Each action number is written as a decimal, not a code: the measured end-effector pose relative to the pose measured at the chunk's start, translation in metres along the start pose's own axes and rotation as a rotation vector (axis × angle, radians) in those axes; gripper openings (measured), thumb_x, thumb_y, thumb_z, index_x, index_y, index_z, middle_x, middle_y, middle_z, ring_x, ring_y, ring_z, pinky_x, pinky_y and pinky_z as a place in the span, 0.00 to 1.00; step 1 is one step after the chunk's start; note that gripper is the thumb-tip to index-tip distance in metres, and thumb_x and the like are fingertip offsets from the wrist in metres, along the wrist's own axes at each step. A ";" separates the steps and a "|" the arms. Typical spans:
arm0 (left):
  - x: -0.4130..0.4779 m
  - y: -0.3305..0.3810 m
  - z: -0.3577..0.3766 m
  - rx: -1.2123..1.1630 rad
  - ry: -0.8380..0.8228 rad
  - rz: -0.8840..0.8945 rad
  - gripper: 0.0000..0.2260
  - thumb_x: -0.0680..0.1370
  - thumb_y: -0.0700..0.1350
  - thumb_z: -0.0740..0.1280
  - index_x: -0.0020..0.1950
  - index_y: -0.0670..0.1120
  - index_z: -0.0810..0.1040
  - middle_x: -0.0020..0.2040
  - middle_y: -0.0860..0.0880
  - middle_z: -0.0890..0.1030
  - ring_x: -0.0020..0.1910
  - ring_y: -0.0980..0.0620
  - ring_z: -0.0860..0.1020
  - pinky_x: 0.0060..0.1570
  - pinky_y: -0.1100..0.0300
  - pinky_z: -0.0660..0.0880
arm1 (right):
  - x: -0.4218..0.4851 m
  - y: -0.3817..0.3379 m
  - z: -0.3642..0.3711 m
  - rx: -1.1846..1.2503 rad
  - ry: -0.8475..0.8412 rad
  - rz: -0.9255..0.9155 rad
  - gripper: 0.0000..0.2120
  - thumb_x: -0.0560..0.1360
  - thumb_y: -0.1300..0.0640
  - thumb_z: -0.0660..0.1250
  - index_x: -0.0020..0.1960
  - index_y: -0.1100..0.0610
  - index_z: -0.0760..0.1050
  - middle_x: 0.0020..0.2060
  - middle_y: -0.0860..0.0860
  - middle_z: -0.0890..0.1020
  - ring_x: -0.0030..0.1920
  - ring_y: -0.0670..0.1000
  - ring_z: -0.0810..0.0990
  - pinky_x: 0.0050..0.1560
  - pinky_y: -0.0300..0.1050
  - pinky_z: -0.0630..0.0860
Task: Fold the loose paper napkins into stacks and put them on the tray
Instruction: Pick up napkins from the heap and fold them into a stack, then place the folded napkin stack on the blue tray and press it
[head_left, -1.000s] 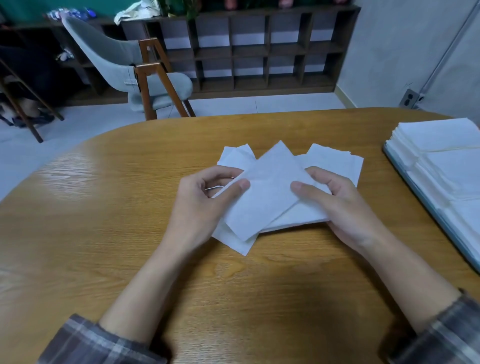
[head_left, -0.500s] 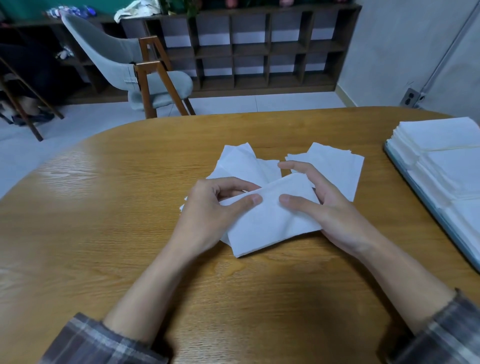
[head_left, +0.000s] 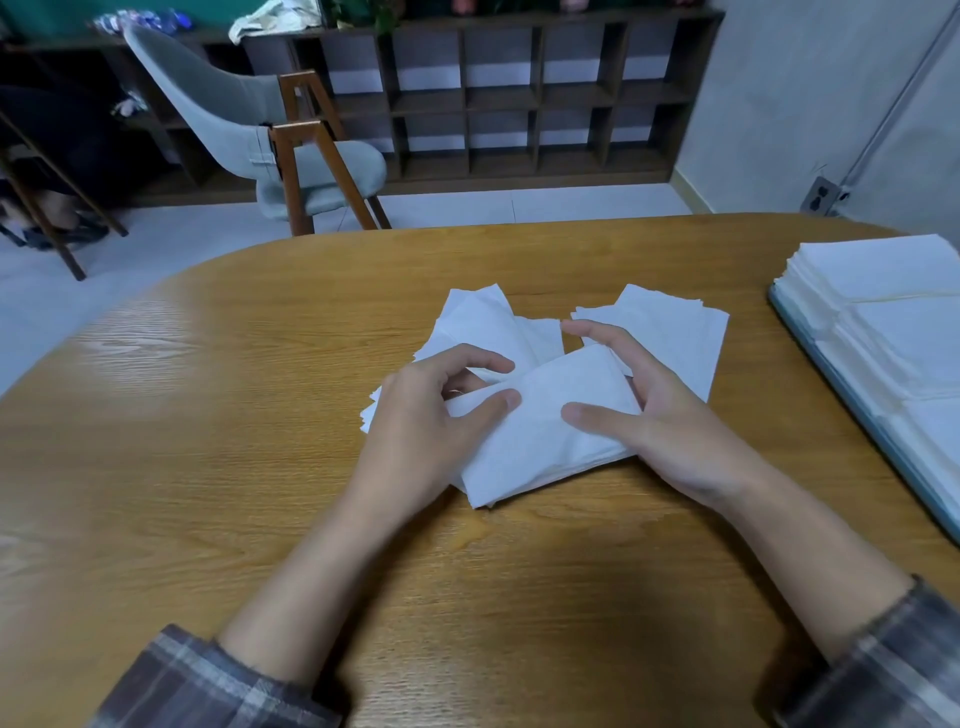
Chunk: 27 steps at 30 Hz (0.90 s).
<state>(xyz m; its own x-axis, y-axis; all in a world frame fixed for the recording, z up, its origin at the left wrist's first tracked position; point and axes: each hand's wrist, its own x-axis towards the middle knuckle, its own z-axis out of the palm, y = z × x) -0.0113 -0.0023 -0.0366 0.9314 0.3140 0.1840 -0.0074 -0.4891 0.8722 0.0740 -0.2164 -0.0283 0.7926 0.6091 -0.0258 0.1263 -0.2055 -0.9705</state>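
Both hands are gripping one folded white paper napkin (head_left: 540, 441) at the middle of the oval wooden table (head_left: 260, 467). From my remote seat I am seeing the left hand (head_left: 431, 415) pinching its left end, thumb lying on top and fingers curling behind. The right hand (head_left: 670, 415) is clasping the right end, thumb pressing the top face and fingers wrapping the far edge. Loose white napkins (head_left: 483, 322) are lying fanned just behind the left hand, and a second loose pile (head_left: 670, 332) is sitting behind the right hand. Stacked folded napkins (head_left: 883, 291) are resting on the blue-grey tray (head_left: 810, 349) at the table's right edge, well apart from the hands.
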 end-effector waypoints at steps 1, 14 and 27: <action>-0.001 0.001 0.001 0.012 0.012 0.013 0.08 0.76 0.48 0.79 0.53 0.57 0.85 0.38 0.55 0.85 0.42 0.59 0.82 0.45 0.62 0.72 | 0.000 0.000 0.000 0.010 -0.004 0.000 0.31 0.79 0.60 0.73 0.71 0.32 0.71 0.59 0.47 0.86 0.61 0.48 0.84 0.70 0.54 0.77; -0.003 -0.003 0.008 0.135 0.108 0.154 0.13 0.76 0.47 0.79 0.59 0.53 0.84 0.42 0.57 0.82 0.44 0.59 0.79 0.44 0.71 0.69 | 0.002 0.006 -0.002 -0.009 0.027 -0.065 0.40 0.76 0.58 0.78 0.75 0.29 0.64 0.60 0.42 0.83 0.58 0.44 0.84 0.55 0.39 0.81; -0.008 0.020 0.005 -0.341 -0.208 -0.069 0.31 0.79 0.51 0.74 0.75 0.71 0.63 0.45 0.51 0.84 0.44 0.53 0.82 0.46 0.64 0.78 | -0.003 0.004 -0.010 -0.025 0.167 -0.174 0.35 0.78 0.55 0.76 0.76 0.32 0.65 0.64 0.14 0.65 0.68 0.19 0.60 0.62 0.19 0.60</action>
<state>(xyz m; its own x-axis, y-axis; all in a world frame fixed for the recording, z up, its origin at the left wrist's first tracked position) -0.0167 -0.0186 -0.0226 0.9874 0.1485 0.0549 -0.0302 -0.1636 0.9861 0.0781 -0.2265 -0.0300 0.8453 0.5019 0.1832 0.2824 -0.1286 -0.9506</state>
